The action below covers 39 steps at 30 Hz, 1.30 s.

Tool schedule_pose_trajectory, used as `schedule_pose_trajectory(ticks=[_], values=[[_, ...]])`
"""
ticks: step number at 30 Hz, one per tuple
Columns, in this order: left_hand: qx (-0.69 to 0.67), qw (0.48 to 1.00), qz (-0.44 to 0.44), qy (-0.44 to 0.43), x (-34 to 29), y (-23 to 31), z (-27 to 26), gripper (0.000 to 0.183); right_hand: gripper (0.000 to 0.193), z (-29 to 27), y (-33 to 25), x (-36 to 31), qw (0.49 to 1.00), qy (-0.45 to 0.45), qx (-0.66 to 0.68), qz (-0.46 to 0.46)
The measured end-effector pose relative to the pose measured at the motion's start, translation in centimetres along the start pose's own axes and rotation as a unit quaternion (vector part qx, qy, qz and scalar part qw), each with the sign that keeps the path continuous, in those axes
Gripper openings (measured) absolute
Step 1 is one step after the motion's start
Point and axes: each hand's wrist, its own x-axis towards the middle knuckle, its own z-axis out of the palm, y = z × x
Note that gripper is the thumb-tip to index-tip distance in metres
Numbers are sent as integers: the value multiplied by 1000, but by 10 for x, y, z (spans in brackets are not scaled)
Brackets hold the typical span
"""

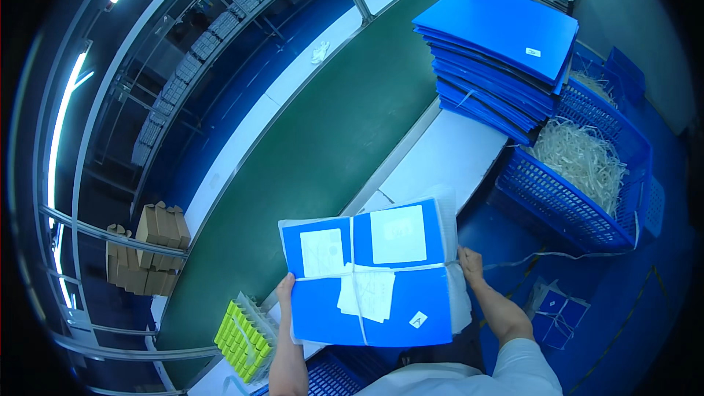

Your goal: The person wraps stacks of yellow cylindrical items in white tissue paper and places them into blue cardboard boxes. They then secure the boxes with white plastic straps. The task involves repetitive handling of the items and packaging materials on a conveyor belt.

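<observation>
Between my two hands is a flat bundle of blue plastic sheets, held level in front of my body. White strapping crosses it both ways, and several white paper slips lie on its top, one tucked under the crossing. Clear or whitish wrap shows along its edges. My left hand grips the left edge with the thumb on top. At the right edge, my right hand is closed where the strap goes round the side. The fingers under the bundle are hidden.
A tall stack of blue sheets stands on the white bench, right of the green conveyor belt. Blue baskets hold tangled clear strapping. Yellow-green parts sit front left, cardboard boxes farther left. Another tied bundle lies on the floor.
</observation>
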Motion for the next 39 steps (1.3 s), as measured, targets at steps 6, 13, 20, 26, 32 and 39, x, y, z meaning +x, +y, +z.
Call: schedule_pose_trajectory(ticks=[6,13,20,26,32,39], values=[[13,990,-17,141,-89,-35,8,50,42,107,83,-105,961,-155,-105,203],[24,976,-55,207,-181,-41,-1,63,41,118,42,-145,938,-245,-73,235],[-141,947,-130,256,-237,-57,22,67,40,135,-12,-159,839,-338,206,373],[41,994,-67,78,-214,-113,28,53,39,143,-51,-189,656,-383,412,504],[176,980,-19,-95,-158,-72,59,65,34,130,-137,-218,913,-326,139,202],[174,982,-12,-75,-136,-65,33,49,18,1,-368,-176,695,-538,-299,-370]])
